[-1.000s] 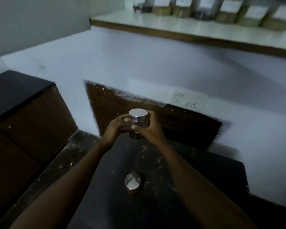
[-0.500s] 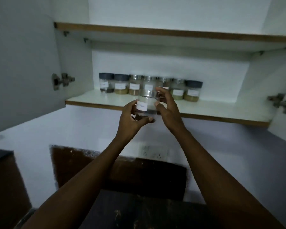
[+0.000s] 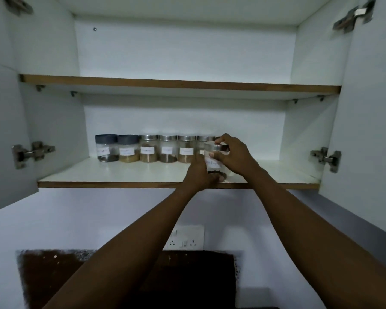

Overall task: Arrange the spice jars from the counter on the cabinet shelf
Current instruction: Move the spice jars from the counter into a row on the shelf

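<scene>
Spice jar point(image 3: 214, 160), steel-lidded with a white label and dark contents, sits at the front of the lower cabinet shelf point(image 3: 120, 175), at 4 o'clock from the row of 6 jars point(image 3: 156, 148). Left hand point(image 3: 198, 175) wraps its base; right hand point(image 3: 234, 153) pinches the lid. Both hands are closed on it.

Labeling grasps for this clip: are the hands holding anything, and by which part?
Yes, one spice jar at the lower shelf. Right hand grips its metal lid; left hand holds the body near the base.
</scene>
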The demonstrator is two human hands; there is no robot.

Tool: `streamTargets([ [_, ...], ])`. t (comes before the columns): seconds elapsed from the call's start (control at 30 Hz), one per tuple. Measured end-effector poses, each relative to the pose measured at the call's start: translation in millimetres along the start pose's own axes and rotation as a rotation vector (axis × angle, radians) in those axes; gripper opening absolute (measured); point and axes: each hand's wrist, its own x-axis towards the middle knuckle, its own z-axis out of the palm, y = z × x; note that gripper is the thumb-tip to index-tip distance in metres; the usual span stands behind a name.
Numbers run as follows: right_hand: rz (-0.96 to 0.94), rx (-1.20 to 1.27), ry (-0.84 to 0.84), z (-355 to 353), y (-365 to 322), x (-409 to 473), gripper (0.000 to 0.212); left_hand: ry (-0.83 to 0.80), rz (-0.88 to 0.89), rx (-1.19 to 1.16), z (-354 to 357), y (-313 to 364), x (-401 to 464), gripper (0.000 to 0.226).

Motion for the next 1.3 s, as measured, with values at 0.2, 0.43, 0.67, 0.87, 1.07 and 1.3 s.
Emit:
streamTargets([
  [0.2, 0.098, -0.268, -0.011, -33, 50, 27, 0.039, -0.256, -0.072, 0.223, 27, 11, 45, 0.075],
  [0.43, 0.174, -0.299, 0.059, -43, 97, 42, 0.033, -0.315, 0.024, 0.296, 80, 22, 77, 0.067],
  [0.67, 0.234, -0.313, 0.083, -38, 125, 63, 0.03, -0.324, 0.151, 0.36, 102, 19, 102, 0.073],
  [0.87, 0.253, -0.33, 0.084, -26, 146, 84, 0.036, -0.238, 0.303, 0.398, 117, 2, 122, 0.057],
  [1.07, 0.257, -0.393, 0.092, -20, 154, 91, 0.039, -0.272, 0.315, 0.472, 120, -1, 134, 0.052],
  [1.3, 0.239, -0.4, 0.088, -16, 158, 86, 0.048, -0.283, 0.295, 0.473, 119, 1, 137, 0.048],
])
